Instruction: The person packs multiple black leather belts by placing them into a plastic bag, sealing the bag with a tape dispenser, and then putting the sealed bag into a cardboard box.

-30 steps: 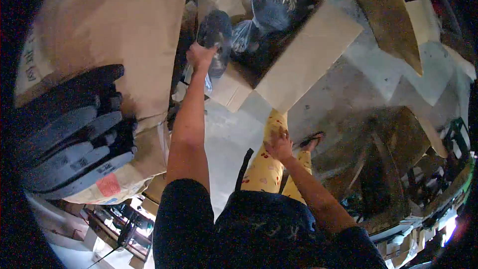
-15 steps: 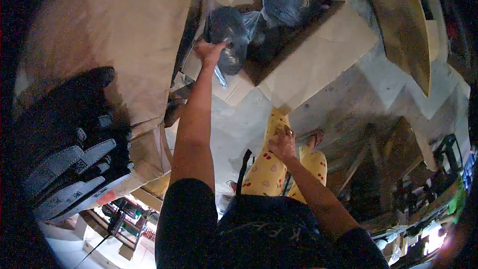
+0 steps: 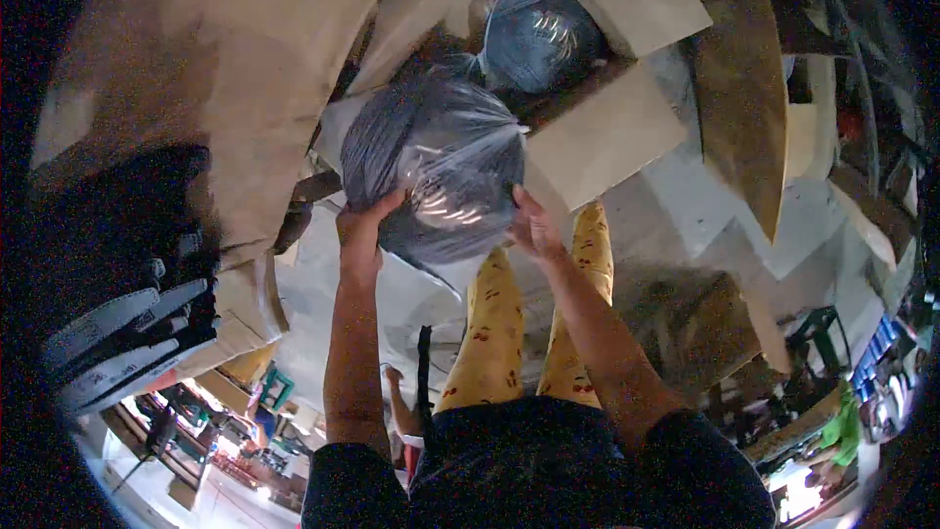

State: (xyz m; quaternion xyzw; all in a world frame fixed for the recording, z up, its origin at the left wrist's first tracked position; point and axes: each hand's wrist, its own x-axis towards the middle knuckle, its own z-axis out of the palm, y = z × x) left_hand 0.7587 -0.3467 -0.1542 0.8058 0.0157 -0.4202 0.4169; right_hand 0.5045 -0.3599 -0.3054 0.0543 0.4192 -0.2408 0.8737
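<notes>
A bulging, dark translucent plastic bag (image 3: 441,162) is held up in front of my legs, between both hands. Pale curved streaks show through or shine on its side; its contents cannot be made out. My left hand (image 3: 367,225) grips its lower left side, thumb on the front. On the lower right side, my right hand (image 3: 534,223) is closed on the plastic, with its fingers partly hidden behind the bag. Another dark plastic bag (image 3: 543,34) lies beyond it inside an open cardboard box (image 3: 612,132), whose flaps are folded outward.
A large cardboard sheet or box (image 3: 215,69) fills the upper left. Curved cardboard (image 3: 741,108) stands at the right. Dark straps with pale tags (image 3: 127,333) hang at the left. Other people are partly visible near the lower edges, one in a green top (image 3: 844,426).
The nearer bag has come out of the box area toward me and looks larger. My right hand has left my knee and now grips the bag too.
</notes>
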